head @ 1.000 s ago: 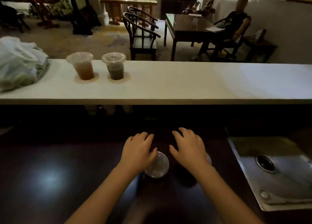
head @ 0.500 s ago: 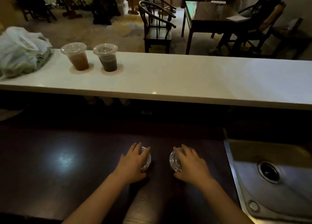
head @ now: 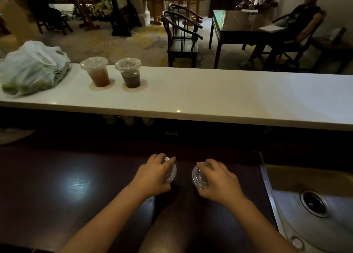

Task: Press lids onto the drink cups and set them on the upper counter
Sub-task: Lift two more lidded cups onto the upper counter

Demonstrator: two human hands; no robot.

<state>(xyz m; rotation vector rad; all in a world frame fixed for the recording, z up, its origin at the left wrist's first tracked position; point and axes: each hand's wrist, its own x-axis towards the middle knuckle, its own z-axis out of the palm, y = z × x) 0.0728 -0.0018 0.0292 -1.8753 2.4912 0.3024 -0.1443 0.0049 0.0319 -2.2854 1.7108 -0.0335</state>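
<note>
Two lidded clear plastic cups, one amber [head: 95, 71] and one dark [head: 129, 72], are already parked on the long white upper counter [head: 229, 94]. Below that counter, a clear round lid [head: 170, 171] is clasped under the left hand [head: 152, 176], another lid [head: 199, 176] under the right hand [head: 217, 182]; two lids are left to be pressed.

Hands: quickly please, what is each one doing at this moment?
Left hand: closed over a clear lid on the dark counter.
Right hand: closed over another clear lid.
</note>
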